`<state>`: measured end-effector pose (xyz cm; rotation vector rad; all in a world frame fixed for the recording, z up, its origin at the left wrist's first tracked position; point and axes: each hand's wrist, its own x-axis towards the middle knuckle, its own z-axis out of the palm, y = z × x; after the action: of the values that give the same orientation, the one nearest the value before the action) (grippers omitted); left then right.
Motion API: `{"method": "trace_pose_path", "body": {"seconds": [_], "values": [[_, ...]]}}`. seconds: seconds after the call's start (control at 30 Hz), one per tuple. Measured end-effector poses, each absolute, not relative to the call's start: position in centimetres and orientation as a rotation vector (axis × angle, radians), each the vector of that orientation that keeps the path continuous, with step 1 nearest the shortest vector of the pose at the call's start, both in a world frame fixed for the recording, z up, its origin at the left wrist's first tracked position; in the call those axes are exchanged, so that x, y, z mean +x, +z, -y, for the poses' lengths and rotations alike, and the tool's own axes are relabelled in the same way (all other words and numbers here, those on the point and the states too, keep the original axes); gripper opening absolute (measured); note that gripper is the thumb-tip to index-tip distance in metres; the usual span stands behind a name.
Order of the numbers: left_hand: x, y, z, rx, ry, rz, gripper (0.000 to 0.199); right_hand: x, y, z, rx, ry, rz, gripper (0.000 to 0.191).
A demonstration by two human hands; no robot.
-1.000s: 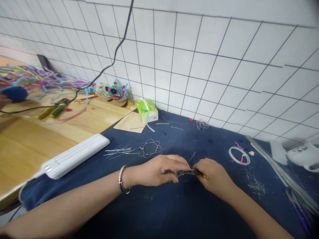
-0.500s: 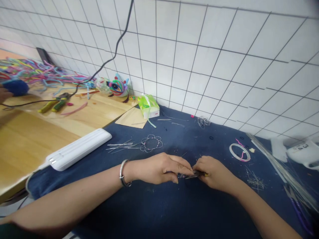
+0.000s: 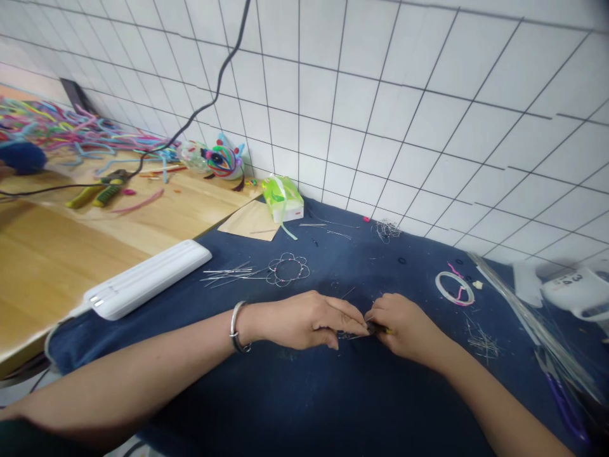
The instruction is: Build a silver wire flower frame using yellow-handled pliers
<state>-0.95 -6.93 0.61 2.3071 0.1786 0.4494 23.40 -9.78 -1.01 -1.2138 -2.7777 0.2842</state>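
Note:
My left hand (image 3: 309, 322), with a silver bangle at the wrist, is closed on a piece of thin silver wire (image 3: 349, 336) just above the blue cloth. Fingertip to fingertip with it, my right hand (image 3: 398, 325) is wrapped round a small pair of pliers (image 3: 375, 329). Only the dark jaws and a bit of yellow handle show; the fingers cover the rest. The jaws meet the wire beside my left fingertips. To the upper left lies a flower-shaped wire loop (image 3: 288, 280) with small beads, next to straight wire lengths (image 3: 228, 274).
A white power strip (image 3: 147, 279) lies at the left. Behind stand a green tissue pack (image 3: 283, 198) and a brown paper sheet (image 3: 250, 221). On the right are a white ring-shaped roll (image 3: 438, 287), wire scraps (image 3: 483, 343), long wires (image 3: 523, 301) and purple-handled pliers (image 3: 561, 400).
The view has shifted slightly. Both hands stay together at the wire, with the right fingers and pliers turned a little.

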Motion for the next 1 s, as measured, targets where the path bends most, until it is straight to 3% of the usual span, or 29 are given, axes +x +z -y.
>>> {"method": "trace_pose_path", "body": {"seconds": [1.0], "values": [[-0.95, 0.34, 7.0, 2.293, 0.426, -0.161, 0.054, 23.6, -1.11, 9.47, -1.216, 0.365, 2.788, 0.016]]}}
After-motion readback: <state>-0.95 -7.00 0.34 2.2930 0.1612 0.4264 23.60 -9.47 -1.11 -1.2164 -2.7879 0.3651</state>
